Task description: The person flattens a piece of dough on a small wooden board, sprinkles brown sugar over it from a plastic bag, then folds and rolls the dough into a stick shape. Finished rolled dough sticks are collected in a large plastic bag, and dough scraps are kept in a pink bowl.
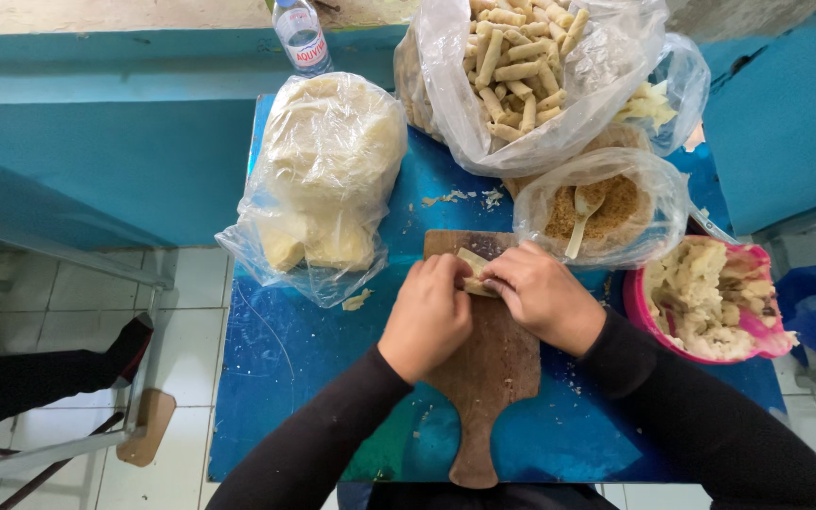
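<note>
My two hands meet over a worn wooden cutting board point(488, 373) with a paddle handle that points back toward me. It lies on a scuffed blue table point(280, 359). My left hand point(430, 314) and right hand point(542, 295) are both curled around a pale, soft pastry wrapper point(473, 272), fingers pinching it between them at the far end of the board. What shows of it is a small flat strip, its long axis slanting from far-left to near-right; most of it is hidden under my fingers.

Left of the board sits a crinkled clear plastic bag point(325, 184) holding a stack of pale, smooth wrapper sheets. Straight ahead, a large clear bag point(533, 80) is heaped with finished rolls point(519, 66), short tan cylinders lying every which way. Beside it, a bag-lined bowl point(606, 210) holds coarse brown crumbs with a wooden spoon point(583, 215) stuck in. To my right, a pink bowl point(718, 300) is full of lumpy, off-white mashed filling. A clear plastic bottle point(301, 36) stands at the far edge.
</note>
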Motion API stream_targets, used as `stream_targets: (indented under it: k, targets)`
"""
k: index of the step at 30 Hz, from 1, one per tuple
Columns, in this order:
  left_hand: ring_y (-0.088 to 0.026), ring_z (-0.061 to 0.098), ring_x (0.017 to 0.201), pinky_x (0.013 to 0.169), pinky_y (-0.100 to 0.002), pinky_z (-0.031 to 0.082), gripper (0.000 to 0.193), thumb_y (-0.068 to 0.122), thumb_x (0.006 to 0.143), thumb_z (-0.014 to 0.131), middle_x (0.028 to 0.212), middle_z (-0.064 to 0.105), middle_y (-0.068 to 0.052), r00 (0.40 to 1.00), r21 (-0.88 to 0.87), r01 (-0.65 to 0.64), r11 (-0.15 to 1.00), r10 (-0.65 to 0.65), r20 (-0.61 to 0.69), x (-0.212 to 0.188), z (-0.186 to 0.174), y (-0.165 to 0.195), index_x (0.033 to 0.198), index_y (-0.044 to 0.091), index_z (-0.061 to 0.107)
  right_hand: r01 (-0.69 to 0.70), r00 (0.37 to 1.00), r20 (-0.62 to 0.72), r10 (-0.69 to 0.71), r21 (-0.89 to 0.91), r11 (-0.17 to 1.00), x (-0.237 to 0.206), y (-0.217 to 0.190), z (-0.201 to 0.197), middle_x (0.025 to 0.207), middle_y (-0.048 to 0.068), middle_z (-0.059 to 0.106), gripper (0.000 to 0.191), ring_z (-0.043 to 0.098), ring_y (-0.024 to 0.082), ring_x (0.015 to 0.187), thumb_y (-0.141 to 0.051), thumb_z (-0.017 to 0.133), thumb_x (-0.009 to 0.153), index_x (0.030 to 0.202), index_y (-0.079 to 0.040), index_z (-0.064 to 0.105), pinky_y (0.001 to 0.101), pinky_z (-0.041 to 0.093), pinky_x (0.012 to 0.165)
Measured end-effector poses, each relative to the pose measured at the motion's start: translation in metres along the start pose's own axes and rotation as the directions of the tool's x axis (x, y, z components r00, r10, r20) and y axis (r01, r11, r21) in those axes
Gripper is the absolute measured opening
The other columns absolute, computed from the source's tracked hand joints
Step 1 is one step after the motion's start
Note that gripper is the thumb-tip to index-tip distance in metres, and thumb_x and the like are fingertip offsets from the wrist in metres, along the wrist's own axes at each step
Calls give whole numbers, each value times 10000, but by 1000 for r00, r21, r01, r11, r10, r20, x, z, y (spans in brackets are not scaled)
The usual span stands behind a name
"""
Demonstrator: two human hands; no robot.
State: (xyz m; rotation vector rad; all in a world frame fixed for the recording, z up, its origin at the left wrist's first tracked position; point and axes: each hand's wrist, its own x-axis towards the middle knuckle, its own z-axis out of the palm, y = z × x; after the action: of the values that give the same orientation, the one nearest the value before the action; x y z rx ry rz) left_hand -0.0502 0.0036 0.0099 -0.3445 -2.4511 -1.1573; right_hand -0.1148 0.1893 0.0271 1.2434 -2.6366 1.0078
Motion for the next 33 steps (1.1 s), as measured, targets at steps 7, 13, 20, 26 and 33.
stream_targets:
  k: [7,13,20,26,33]
  targets:
    - [-336,649,858,762,-438,526,100,-1,859,583,883,665,-132,990,-134,57,989,-39,132,6,-19,-8,939,39,628,2,1000,9,-2,0,1000,1,3,0,904,127,696,73,611,359,876,-81,687,864,925,-46,704,430,496,804]
    - [-355,625,867,770,-446,507,93,60,863,691,899,650,-133,992,-64,8,998,0,128,6,-19,-2,937,51,634,8,1000,10,-8,9,1000,1,3,0,911,128,696,68,614,357,877,-70,674,870,927,-44,700,428,497,811]
    - [-351,619,899,793,-450,500,205,31,831,699,930,630,-120,991,-66,1,998,8,132,3,-22,0,1009,36,597,0,1000,5,0,-8,1000,0,3,1,886,131,688,65,612,358,862,-85,690,867,920,-49,704,431,496,799]
    - [-345,617,887,775,-450,501,100,12,831,676,872,618,-108,976,15,-31,999,27,215,3,-31,-2,878,83,624,2,1000,2,-2,-1,1000,0,2,0,896,127,694,68,617,357,878,-78,683,863,920,-47,704,427,503,799]
    - [-336,605,907,757,-443,501,91,7,806,679,874,623,-100,939,14,-88,996,78,335,8,-41,-3,834,87,648,-37,999,-4,37,9,999,0,2,-1,904,126,709,68,632,351,890,-91,680,872,912,-44,709,425,508,808]
